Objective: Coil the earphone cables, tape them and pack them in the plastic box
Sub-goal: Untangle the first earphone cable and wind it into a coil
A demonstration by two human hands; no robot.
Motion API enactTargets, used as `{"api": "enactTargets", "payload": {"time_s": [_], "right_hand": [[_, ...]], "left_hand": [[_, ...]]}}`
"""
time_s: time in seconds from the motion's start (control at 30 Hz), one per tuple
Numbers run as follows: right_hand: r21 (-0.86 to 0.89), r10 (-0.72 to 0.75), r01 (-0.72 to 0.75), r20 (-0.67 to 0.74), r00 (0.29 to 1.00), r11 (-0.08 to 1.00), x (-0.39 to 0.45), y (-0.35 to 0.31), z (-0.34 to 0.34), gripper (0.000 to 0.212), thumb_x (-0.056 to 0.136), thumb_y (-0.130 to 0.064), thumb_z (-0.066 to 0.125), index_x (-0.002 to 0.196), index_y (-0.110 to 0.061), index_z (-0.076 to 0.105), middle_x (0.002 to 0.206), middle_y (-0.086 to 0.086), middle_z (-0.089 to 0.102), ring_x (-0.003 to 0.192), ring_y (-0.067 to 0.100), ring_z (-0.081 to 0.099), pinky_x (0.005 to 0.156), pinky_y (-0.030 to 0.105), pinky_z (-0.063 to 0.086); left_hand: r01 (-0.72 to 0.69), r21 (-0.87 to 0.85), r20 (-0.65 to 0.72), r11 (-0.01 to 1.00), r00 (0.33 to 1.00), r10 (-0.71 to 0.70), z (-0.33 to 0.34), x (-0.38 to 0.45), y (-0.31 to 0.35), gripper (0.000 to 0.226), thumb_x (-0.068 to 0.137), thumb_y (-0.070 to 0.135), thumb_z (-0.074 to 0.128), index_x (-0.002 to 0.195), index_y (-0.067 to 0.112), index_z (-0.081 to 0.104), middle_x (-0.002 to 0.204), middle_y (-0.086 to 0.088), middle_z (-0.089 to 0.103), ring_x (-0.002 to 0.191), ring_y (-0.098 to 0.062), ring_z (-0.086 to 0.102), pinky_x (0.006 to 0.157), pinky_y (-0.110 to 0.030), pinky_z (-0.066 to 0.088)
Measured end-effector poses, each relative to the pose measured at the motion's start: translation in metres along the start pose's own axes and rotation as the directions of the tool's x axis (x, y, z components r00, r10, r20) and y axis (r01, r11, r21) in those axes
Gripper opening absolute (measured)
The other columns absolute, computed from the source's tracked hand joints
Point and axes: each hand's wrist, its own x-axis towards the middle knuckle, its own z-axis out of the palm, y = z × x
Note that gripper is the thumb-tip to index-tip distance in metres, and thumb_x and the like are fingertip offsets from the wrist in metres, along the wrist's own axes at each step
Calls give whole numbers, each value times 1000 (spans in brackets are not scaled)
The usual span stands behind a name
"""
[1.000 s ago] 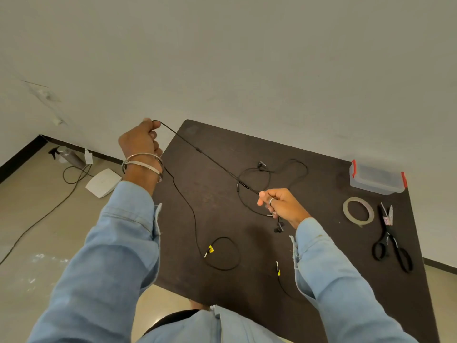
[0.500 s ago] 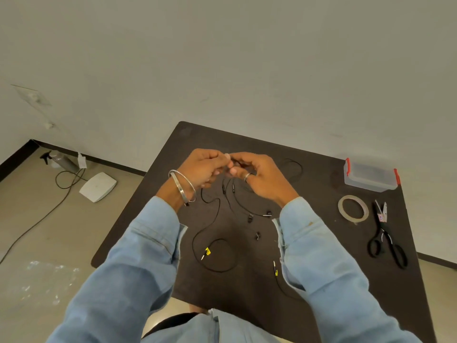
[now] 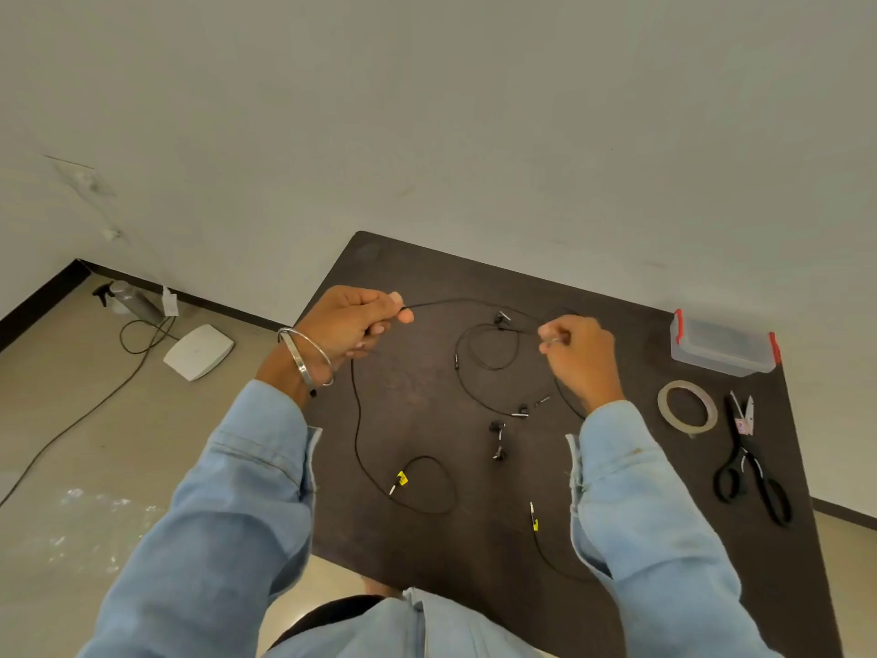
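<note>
A black earphone cable runs from my left hand down the dark table to a yellow-marked plug. My left hand grips this cable above the table's left side. My right hand pinches the same cable further right, and a stretch of it spans between the two hands. Earbuds and loose loops lie between my arms. A second cable with a plug lies near my right sleeve. The clear plastic box with red clips stands at the far right, lid on.
A tape roll and black scissors lie on the table's right side, in front of the box. On the floor to the left are a white device, a cord and a spray bottle. A wall rises just behind the table.
Half a second ago my hands were together over the table's middle. They have since pulled apart, left hand to the left and right hand to the right, stretching the cable between them.
</note>
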Motion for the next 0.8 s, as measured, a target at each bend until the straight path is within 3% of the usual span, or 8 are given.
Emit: {"api": "enactTargets", "payload": {"time_s": [0.07, 0.17, 0.37, 0.47, 0.6, 0.67, 0.73, 0.8], "right_hand": [[-204, -120, 142, 119, 986, 968, -7, -8, 9, 32, 91, -21, 57, 123, -15, 59, 124, 8, 61, 122, 31, 48, 102, 41, 36], [-21, -446, 455, 162, 880, 890, -23, -36, 25, 47, 91, -34, 61, 134, -19, 51, 136, -1, 54, 127, 16, 39, 105, 34, 30], [328, -540, 478, 128, 832, 815, -27, -49, 25, 19, 96, -13, 53, 96, -5, 70, 63, -2, 62, 57, 5, 55, 58, 19, 46], [469, -398, 351, 1, 917, 810, -16, -37, 13, 23, 97, -10, 50, 85, -6, 69, 59, -7, 56, 60, 6, 54, 65, 20, 44], [715, 95, 29, -134, 986, 698, -5, -24, 2, 26, 96, -8, 46, 80, -13, 66, 55, 0, 46, 48, 8, 38, 44, 22, 33], [529, 207, -90, -165, 964, 844, -2, -17, 2, 26, 93, -10, 45, 80, -19, 66, 61, -7, 59, 67, 15, 56, 60, 32, 44], [-20, 100, -104, -129, 987, 994, -8, -14, 4, 22, 90, -14, 49, 100, -24, 65, 101, -3, 68, 111, 30, 52, 92, 45, 41], [-260, -149, 147, 12, 989, 954, -17, -23, 9, 39, 91, -24, 57, 129, -27, 53, 134, -1, 53, 129, 30, 36, 103, 46, 27]], "left_hand": [[11, -16, 15, 1000, 1000, -11, 10, 2, 1, 29, 94, 28, 53, 81, 9, 71, 52, 3, 40, 37, -6, 28, 35, -16, 21], [16, 17, 57, 1000, 998, -17, 28, 3, 3, 29, 94, 29, 54, 79, 10, 70, 52, 2, 39, 37, -6, 28, 35, -16, 22], [9, 29, 96, 1000, 995, -12, 31, 0, 3, 34, 94, 31, 52, 78, 3, 66, 49, 3, 40, 35, -6, 29, 34, -15, 24], [-9, 25, 108, 1000, 994, 6, 20, -4, -3, 34, 93, 32, 52, 78, 7, 68, 51, 3, 39, 38, -6, 30, 36, -16, 23], [-11, -38, 91, 999, 996, 14, 10, -7, -9, 34, 93, 31, 51, 77, 8, 68, 50, 4, 40, 37, -6, 29, 35, -15, 23], [-12, -57, 61, 998, 998, 15, 10, -7, -9, 33, 93, 30, 51, 77, 7, 68, 49, 4, 40, 36, -6, 29, 35, -16, 22], [-12, -82, 33, 997, 999, 14, 14, -7, -7, 33, 94, 29, 51, 77, 6, 68, 49, 3, 39, 35, -5, 28, 35, -16, 22], [-12, -84, 31, 996, 999, 15, 22, -7, -5, 33, 95, 29, 51, 78, 7, 68, 49, 3, 39, 35, -5, 27, 35, -15, 22]]}}
